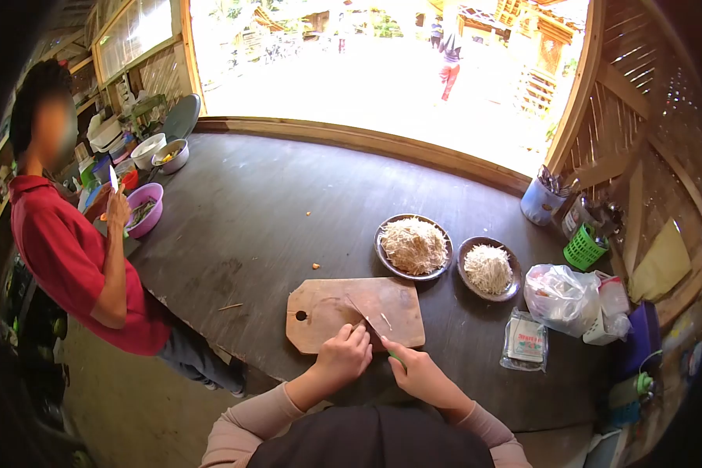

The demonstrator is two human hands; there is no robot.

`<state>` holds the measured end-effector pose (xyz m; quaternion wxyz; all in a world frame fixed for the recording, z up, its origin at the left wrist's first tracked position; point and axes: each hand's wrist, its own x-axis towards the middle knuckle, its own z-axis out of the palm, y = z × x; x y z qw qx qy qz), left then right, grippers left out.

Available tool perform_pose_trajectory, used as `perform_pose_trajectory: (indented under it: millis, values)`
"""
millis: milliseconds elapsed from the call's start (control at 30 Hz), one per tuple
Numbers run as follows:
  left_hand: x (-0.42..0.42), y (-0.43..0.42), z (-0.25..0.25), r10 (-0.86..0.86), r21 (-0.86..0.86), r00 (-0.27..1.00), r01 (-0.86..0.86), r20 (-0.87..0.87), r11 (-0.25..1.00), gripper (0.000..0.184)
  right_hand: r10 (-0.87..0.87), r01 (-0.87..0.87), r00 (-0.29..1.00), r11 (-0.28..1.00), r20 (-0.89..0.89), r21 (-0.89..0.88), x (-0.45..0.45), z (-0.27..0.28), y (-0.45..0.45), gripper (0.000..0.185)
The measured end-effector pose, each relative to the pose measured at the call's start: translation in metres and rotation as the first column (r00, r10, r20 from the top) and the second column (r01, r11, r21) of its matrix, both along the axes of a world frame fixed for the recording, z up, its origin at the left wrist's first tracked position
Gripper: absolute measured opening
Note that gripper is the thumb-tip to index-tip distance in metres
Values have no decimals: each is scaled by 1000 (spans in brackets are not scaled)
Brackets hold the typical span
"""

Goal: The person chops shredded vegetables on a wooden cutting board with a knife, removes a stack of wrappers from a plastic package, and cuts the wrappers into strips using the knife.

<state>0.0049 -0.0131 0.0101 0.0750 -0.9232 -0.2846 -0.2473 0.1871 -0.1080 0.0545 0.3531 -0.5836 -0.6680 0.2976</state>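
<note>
A wooden cutting board (308,300) with a hole at its left end lies on the dark table before me. My right hand (417,370) grips a knife (364,316) by its green handle, the blade slanting up and left over the board. My left hand (343,355) rests at the board's near edge with its fingers curled beside the blade. Whatever those fingers pinch is too small and hidden to name. A few thin pale strips (386,320) lie on the board right of the blade. Beyond it, a large plate (379,251) and a smaller plate (464,281) carry heaps of pale shreds.
To the left, a person in a red shirt (70,257) holds a knife (113,179) near a purple bowl (157,195). Plastic bags (561,296), a packet (525,343), a green basket (585,248) and a blue utensil container (540,204) stand at the right.
</note>
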Motion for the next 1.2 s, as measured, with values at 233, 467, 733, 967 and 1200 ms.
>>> perform_pose_trajectory:
  millis: [233, 467, 733, 967, 1200]
  values:
    - [-2, 0, 2, 0, -22, 1000, 0, 21, 1000, 28, 5, -5, 1000, 999, 9, 36, -1, -5, 2, 44]
    - [-2, -2, -1, 15, -62, 999, -13, 36, 998, 28, 8, -7, 1000, 999, -7, 46, 2, -7, 0, 43]
    - [-2, 0, 1, 9, -102, 998, -2, 67, 995, 31, 19, -18, 999, 1000, 26, -7, 4, -2, 0, 41]
    - [-4, -3, 3, 7, -169, 998, 3, 64, 986, 33, 28, -24, 998, 997, 51, -68, 3, 14, -3, 44]
    - [-4, -3, 3, -18, -127, 995, 30, 101, 991, 34, 2, -1, 1000, 999, 18, -40, 1, 3, 2, 44]
